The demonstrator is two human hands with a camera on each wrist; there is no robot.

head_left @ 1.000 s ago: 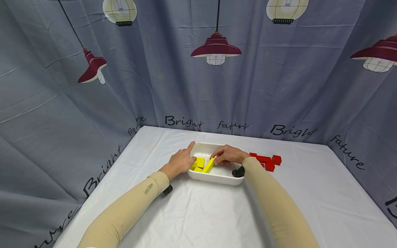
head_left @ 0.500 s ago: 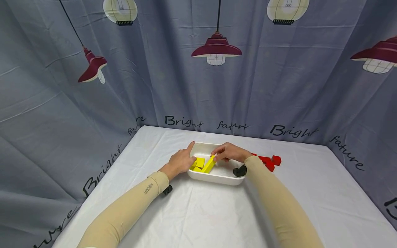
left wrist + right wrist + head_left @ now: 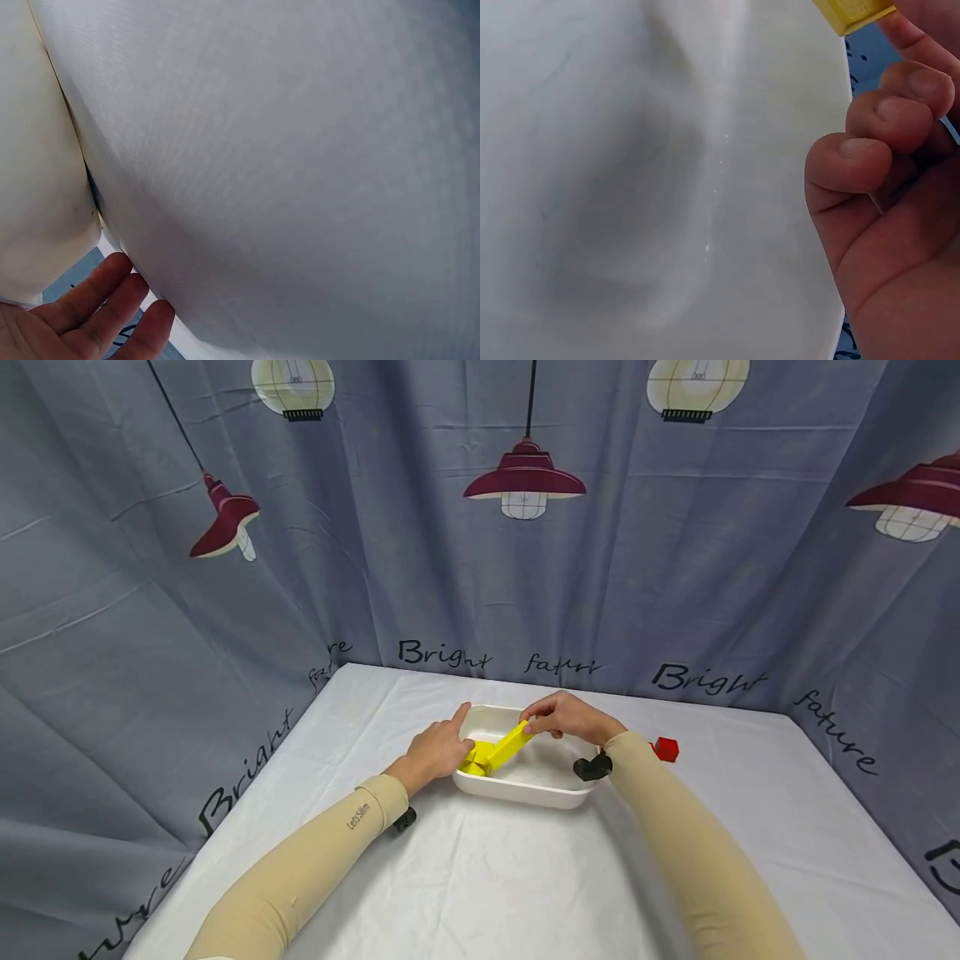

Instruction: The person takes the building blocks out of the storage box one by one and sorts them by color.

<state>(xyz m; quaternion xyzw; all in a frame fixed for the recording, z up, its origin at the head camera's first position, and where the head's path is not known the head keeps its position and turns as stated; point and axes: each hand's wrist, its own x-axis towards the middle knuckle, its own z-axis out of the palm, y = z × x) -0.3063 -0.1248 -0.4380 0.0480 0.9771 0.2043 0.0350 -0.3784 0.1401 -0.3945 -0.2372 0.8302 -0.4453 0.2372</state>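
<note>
Yellow bar point(image 3: 508, 747) raised higher, yellow blocks point(image 3: 484, 748) in white tray point(image 3: 517, 792)

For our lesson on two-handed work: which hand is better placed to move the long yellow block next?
Probably the right hand: it pinches one end of the long yellow block, while the left hand is at the left end of the white tray.

The grey curtain point(image 3: 420, 568) repeats "Bright" and "fature", while the left sleeve point(image 3: 296, 864) reads "Let'sSlim"
</note>
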